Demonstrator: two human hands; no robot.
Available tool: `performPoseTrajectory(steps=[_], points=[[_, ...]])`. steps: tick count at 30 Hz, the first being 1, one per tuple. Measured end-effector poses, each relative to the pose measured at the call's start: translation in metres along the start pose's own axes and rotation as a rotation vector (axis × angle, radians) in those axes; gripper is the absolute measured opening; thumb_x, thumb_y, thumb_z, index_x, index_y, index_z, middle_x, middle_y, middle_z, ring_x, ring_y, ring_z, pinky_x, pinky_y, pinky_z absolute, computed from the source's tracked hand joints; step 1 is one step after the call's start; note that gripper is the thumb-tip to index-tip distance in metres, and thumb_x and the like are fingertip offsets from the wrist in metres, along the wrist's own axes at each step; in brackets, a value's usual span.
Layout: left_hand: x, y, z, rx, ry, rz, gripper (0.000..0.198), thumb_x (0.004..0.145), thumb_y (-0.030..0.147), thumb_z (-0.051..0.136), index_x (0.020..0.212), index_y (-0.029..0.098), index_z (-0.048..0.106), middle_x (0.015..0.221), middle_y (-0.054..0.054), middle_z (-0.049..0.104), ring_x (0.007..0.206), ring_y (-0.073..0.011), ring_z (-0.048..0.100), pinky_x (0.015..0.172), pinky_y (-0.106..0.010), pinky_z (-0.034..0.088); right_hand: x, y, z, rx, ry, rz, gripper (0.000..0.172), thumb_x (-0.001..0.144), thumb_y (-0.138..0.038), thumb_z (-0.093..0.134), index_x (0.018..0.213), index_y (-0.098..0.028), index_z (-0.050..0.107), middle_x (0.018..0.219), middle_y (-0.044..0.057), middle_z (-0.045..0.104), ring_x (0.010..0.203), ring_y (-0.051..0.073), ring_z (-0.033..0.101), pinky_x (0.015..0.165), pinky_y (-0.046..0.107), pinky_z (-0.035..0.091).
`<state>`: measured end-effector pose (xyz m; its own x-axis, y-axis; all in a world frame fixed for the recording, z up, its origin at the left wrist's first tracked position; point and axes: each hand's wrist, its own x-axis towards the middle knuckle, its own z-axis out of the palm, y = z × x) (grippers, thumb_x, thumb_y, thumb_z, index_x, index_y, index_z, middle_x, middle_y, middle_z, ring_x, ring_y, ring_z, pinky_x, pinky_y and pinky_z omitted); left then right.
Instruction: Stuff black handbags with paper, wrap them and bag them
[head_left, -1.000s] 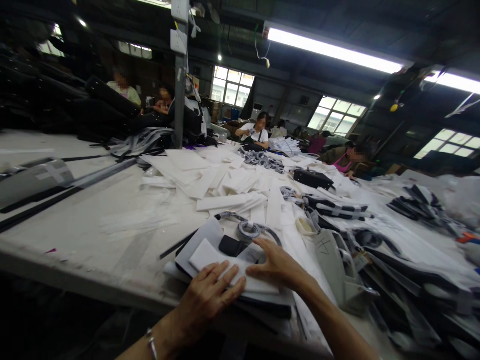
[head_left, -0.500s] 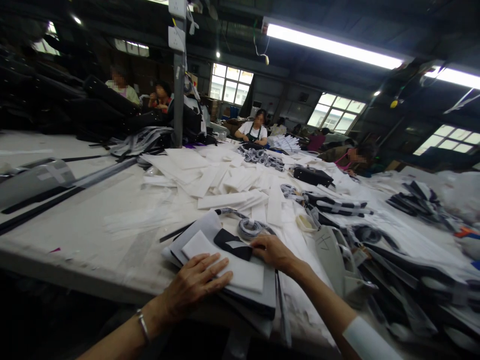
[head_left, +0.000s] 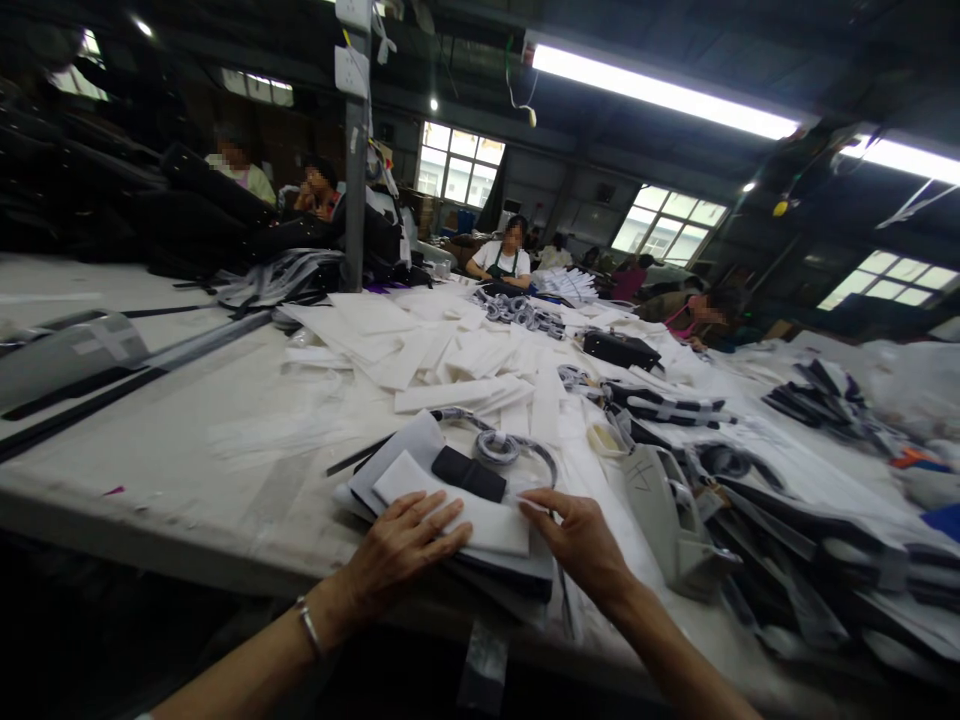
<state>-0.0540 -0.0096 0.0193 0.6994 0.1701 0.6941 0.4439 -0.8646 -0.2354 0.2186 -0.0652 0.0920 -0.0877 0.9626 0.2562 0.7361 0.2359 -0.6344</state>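
My left hand lies flat, fingers spread, on a folded white foam sheet. The sheet rests on a grey and black layered fabric piece at the table's front edge. Behind the foam, a black folded panel sits on the same stack. At the stack's right side my right hand is closed, thumb and forefinger pinched. Something pale and translucent shows at its fingertips, too thin to name. Just beyond the black panel is a wrapped coiled strap.
Loose white foam sheets are heaped across the table. To the right stand a light grey bag and dark wrapped pieces. A metal post rises at the back left. A co-worker sits across the table.
My right hand has moved slightly right and down, away from the black panel's edge, and its fingers now pinch. My left hand stays on the foam, and the panel's pale patch no longer shows.
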Motion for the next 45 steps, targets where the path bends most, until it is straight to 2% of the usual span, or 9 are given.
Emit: performPoseTrajectory(steps=[6,13,17,20,26,31,34,39,45], points=[[-0.003,-0.001,-0.001,-0.01,-0.058,0.012,0.04,0.103,0.015,0.032,0.132,0.025,0.058,0.136,-0.004,0.061,0.128,-0.0212,0.052,0.107,-0.038,0.04,-0.028,-0.009,0.04,-0.264,0.046,-0.18,0.043,0.082,-0.004,0.048,0.114,-0.02,0.072,0.117,0.007,0.072,0.112,0.024,0.067,0.105,0.041,0.05],[0.009,0.009,-0.016,-0.092,-0.327,-0.028,0.044,0.093,0.029,0.057,0.135,0.019,0.052,0.141,-0.011,0.055,0.133,-0.033,0.047,0.111,-0.055,0.036,-0.045,-0.009,0.056,-0.325,0.031,-0.226,0.031,0.091,-0.01,0.051,0.115,-0.023,0.067,0.119,0.006,0.072,0.114,0.024,0.066,0.11,0.048,0.044],[0.022,0.016,-0.008,-0.117,-0.269,0.088,0.025,0.095,0.014,0.049,0.116,0.012,0.06,0.136,-0.014,0.058,0.135,-0.0272,0.046,0.115,-0.047,0.036,-0.049,-0.003,0.063,-0.339,0.082,-0.284,0.037,0.087,-0.005,0.051,0.117,-0.021,0.065,0.12,0.007,0.071,0.114,0.025,0.065,0.109,0.049,0.044],[0.02,0.017,0.0,-0.287,-0.277,0.043,0.039,0.086,-0.001,0.043,0.121,0.009,0.056,0.132,-0.014,0.061,0.125,-0.02,0.056,0.108,-0.035,0.045,-0.052,-0.002,0.066,-0.332,0.131,-0.31,0.035,0.089,-0.006,0.049,0.116,-0.019,0.065,0.119,0.007,0.072,0.113,0.024,0.066,0.108,0.049,0.044],[0.02,0.023,-0.002,-0.437,-0.23,-0.058,0.062,0.088,0.008,0.049,0.148,0.017,0.034,0.138,-0.011,0.059,0.125,-0.0187,0.057,0.109,-0.039,0.046,-0.052,-0.015,0.057,-0.281,0.283,-0.388,0.028,0.094,-0.008,0.049,0.113,-0.022,0.065,0.109,0.004,0.074,0.104,0.02,0.068,0.11,0.046,0.037],[0.024,0.03,0.003,-0.44,-0.169,-0.128,0.045,0.097,0.014,0.051,0.141,0.024,0.047,0.126,-0.004,0.067,0.114,-0.0162,0.064,0.105,-0.036,0.048,-0.056,-0.037,0.052,-0.301,0.356,-0.429,0.024,0.092,-0.011,0.051,0.098,-0.025,0.069,0.082,0.002,0.07,0.077,0.019,0.063,0.088,0.042,0.045],[0.022,0.03,0.006,-0.431,-0.18,-0.135,0.038,0.097,0.02,0.056,0.134,0.028,0.055,0.124,-0.002,0.068,0.114,-0.0166,0.063,0.105,-0.036,0.047,-0.057,-0.041,0.046,-0.276,0.287,-0.413,0.016,0.093,-0.02,0.057,0.084,-0.025,0.069,0.071,0.001,0.065,0.069,0.018,0.059,0.074,0.037,0.045],[0.019,0.027,0.006,-0.405,-0.198,-0.075,0.043,0.096,0.022,0.058,0.138,0.029,0.052,0.128,-0.004,0.066,0.116,-0.0178,0.062,0.107,-0.036,0.046,-0.013,-0.025,0.02,-0.041,0.221,-0.046,0.027,0.096,-0.035,0.054,0.079,-0.023,0.07,0.079,0.005,0.07,0.078,0.02,0.064,0.076,0.033,0.048],[0.02,0.026,0.011,-0.362,-0.142,-0.077,0.034,0.102,0.027,0.047,0.135,0.028,0.055,0.124,-0.004,0.068,0.11,-0.0175,0.065,0.104,-0.036,0.049,0.073,0.011,0.024,-0.025,-0.219,0.183,0.018,0.078,-0.021,0.063,0.088,-0.021,0.078,0.087,0.002,0.075,0.084,0.02,0.068,0.079,0.029,0.049]])
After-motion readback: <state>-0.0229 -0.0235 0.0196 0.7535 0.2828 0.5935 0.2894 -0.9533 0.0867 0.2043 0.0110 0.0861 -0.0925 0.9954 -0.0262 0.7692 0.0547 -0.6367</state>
